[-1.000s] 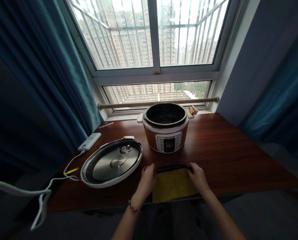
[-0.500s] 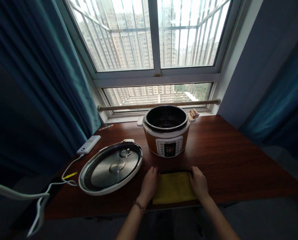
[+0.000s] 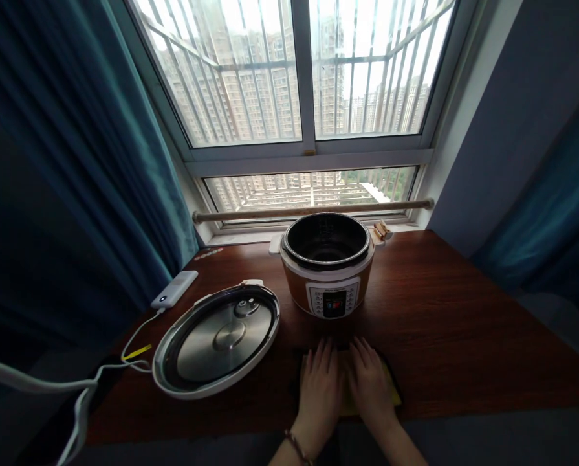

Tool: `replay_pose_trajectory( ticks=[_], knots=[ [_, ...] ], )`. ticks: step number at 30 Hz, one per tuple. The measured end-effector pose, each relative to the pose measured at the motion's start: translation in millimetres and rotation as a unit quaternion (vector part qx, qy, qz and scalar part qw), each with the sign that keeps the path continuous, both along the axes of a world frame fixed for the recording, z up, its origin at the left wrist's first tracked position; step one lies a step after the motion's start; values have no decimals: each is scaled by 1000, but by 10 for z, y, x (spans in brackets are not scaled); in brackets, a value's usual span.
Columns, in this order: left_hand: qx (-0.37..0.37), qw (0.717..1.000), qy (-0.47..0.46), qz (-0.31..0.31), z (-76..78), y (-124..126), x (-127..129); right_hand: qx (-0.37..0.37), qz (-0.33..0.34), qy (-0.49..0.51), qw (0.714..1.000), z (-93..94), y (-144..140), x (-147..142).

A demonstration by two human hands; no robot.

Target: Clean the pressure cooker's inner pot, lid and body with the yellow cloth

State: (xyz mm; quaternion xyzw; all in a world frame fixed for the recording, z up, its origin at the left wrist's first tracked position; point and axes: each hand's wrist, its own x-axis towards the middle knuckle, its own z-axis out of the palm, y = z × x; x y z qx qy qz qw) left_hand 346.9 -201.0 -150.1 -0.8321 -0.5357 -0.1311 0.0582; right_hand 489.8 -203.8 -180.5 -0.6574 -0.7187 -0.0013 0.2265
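Both palms press flat on a yellow cloth (image 3: pixel 350 404) at the table's front edge, covering most of it. My left hand (image 3: pixel 321 385) has its fingers stretched forward over the left part, and a bracelet circles that wrist. Beside it, my right hand (image 3: pixel 371 382) lies flat on the right part, fingers extended. Just beyond the fingertips stands an electric pressure cooker (image 3: pixel 330 275) without its lid, its black inner pot visible inside. To the left, the cooker's lid (image 3: pixel 216 340) rests with its metal inside facing up.
A white power-bank-like device (image 3: pixel 175 289) with a white cable (image 3: pixel 136 333) lies at the table's left. Near it is a yellow strip (image 3: pixel 138 352). A wooden rod (image 3: pixel 313 211) spans the window behind the cooker. Blue curtains (image 3: pixel 138 162) hang at the left.
My hands have gone from gripping the cloth's sides to lying flat on top, closer together. The view has tilted slightly, so the scene sits lower.
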Motion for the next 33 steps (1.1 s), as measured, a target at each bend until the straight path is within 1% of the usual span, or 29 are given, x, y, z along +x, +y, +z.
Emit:
replay_pose_trajectory(
  ticks=[3,6,10,16,20,26,30,33],
  knots=[
    [-11,1000,-10,26,-194,-77,13,-40,-3,-16,999,-91,-26,-51],
    [-23,999,-7,28,-286,-84,-47,-76,1,-19,997,-106,-24,-37],
    [-27,999,4,29,-272,-78,-76,-108,-9,-17,994,-38,-35,-37],
    [-29,999,6,32,-251,-86,-56,-116,-9,-12,993,3,-57,-57],
    [-20,999,6,34,-262,-103,-63,-110,-9,-10,994,-25,-55,-52],
    [8,998,6,58,-255,-122,-55,-98,-7,4,995,-55,-43,-40],
    [-3,999,7,50,-248,-123,-59,-72,-5,3,997,-36,-58,42],
    [-15,999,1,49,-254,-123,-67,-50,-28,-16,998,-61,-92,150]
  ],
)
